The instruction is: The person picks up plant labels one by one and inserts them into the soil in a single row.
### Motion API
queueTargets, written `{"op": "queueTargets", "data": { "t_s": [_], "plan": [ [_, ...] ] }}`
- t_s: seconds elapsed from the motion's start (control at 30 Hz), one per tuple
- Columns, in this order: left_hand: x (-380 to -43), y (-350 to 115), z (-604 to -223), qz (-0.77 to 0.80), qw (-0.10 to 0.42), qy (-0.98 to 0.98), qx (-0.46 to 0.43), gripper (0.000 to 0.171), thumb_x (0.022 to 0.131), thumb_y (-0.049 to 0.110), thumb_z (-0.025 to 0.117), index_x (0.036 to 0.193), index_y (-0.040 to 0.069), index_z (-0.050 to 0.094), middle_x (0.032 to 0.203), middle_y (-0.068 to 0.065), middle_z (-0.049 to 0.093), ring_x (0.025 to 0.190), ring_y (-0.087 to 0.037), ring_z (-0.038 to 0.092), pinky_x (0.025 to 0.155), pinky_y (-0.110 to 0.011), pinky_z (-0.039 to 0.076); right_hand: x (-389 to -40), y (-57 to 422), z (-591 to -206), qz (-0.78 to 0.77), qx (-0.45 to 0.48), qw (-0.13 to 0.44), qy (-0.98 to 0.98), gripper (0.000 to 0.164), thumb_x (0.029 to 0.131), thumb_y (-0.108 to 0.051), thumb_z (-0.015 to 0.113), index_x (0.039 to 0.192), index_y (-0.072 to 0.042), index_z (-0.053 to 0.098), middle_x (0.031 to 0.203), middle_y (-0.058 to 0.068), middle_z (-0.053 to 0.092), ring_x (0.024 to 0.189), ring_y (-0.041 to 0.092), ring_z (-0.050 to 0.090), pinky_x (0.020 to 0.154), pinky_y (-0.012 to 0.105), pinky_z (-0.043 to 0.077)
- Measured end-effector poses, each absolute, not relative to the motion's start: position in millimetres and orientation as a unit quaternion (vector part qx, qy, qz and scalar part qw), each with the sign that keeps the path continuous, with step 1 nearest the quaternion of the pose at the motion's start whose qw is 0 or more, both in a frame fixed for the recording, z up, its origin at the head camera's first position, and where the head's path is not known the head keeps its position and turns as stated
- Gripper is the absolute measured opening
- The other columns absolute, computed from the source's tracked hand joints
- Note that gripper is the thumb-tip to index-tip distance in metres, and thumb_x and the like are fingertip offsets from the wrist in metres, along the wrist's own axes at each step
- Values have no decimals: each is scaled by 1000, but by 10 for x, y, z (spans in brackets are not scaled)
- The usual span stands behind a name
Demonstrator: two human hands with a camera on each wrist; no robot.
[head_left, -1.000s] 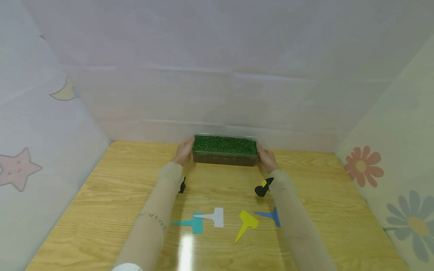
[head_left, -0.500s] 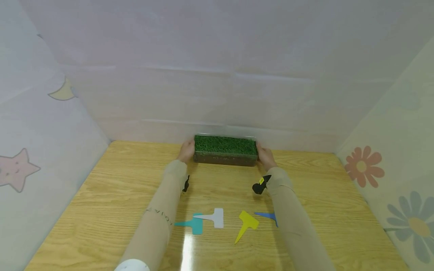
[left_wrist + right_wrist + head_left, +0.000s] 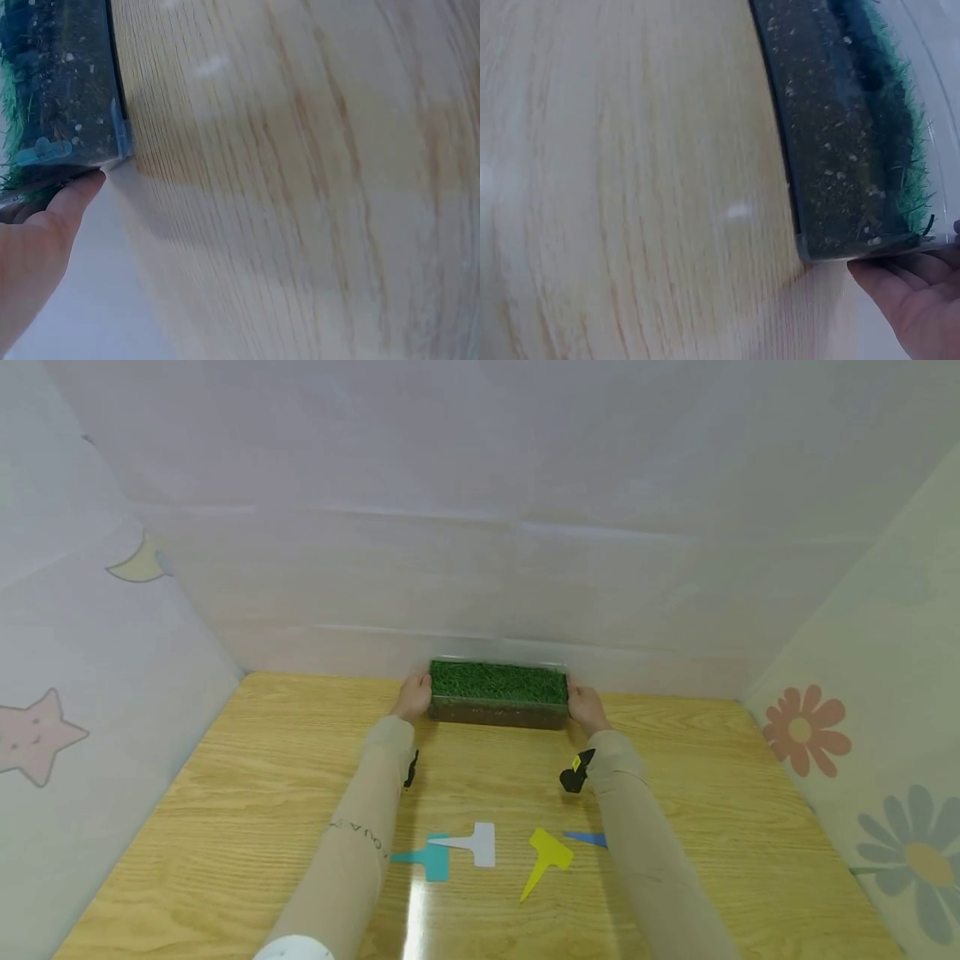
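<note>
Now my right sleeve [image 3: 651, 831] hides more of the blue tag [image 3: 592, 839] this side of the grass box [image 3: 498, 692], whose ends my left hand [image 3: 414, 697] and right hand [image 3: 588, 707] hold steady, how curled I can't tell, the back wall [image 3: 487, 585] behind it.

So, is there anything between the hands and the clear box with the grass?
Nothing visible stands between them: the left hand touches one end of the clear box directly, and the right hand touches the other.
</note>
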State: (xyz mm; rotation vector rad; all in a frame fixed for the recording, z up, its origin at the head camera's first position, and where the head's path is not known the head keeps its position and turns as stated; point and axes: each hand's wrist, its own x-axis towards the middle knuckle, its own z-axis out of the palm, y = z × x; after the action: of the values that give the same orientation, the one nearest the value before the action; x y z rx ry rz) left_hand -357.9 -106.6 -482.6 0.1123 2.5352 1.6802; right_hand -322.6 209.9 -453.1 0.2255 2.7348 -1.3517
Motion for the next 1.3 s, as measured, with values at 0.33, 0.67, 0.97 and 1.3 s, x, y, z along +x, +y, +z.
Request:
{"op": "queueTargets", "data": {
  "t_s": [0.33, 0.67, 0.97, 1.3],
  "plan": [
    [-3391, -997, -4557, 522, 59, 851, 18, 38, 102, 13, 22, 109, -9, 52, 73, -13, 41, 80, -26, 46, 78, -38, 37, -3248, 2155, -4546, -401, 39, 31, 915, 39, 102, -24, 21, 72, -7, 39, 58, 2, 31, 53, 16, 32, 60, 35, 35],
    [-3381, -1007, -4564, 539, 63, 840, 18, 35, 101, 15, 25, 69, 7, 35, 55, -2, 29, 49, -15, 27, 56, -33, 31, -3231, 2158, -4541, -422, 50, 43, 904, 42, 102, -25, 22, 65, -9, 35, 52, -1, 29, 46, 14, 28, 52, 32, 33],
    [-3394, -1039, -4578, 556, 102, 825, 2, 32, 102, 20, 20, 89, 1, 42, 59, -3, 30, 49, -14, 25, 62, -34, 34, -3219, 2145, -4526, -442, 43, 64, 894, 43, 102, -22, 23, 63, -9, 35, 48, -2, 27, 42, 11, 23, 47, 31, 31],
    [-3380, -1041, -4572, 554, 92, 828, -3, 31, 102, 20, 23, 75, 9, 34, 62, -4, 31, 53, -16, 28, 59, -33, 32, -3212, 2146, -4525, -448, 55, 84, 888, 44, 102, -24, 21, 63, -10, 33, 48, -2, 26, 42, 11, 23, 46, 31, 31]
  ]
}}
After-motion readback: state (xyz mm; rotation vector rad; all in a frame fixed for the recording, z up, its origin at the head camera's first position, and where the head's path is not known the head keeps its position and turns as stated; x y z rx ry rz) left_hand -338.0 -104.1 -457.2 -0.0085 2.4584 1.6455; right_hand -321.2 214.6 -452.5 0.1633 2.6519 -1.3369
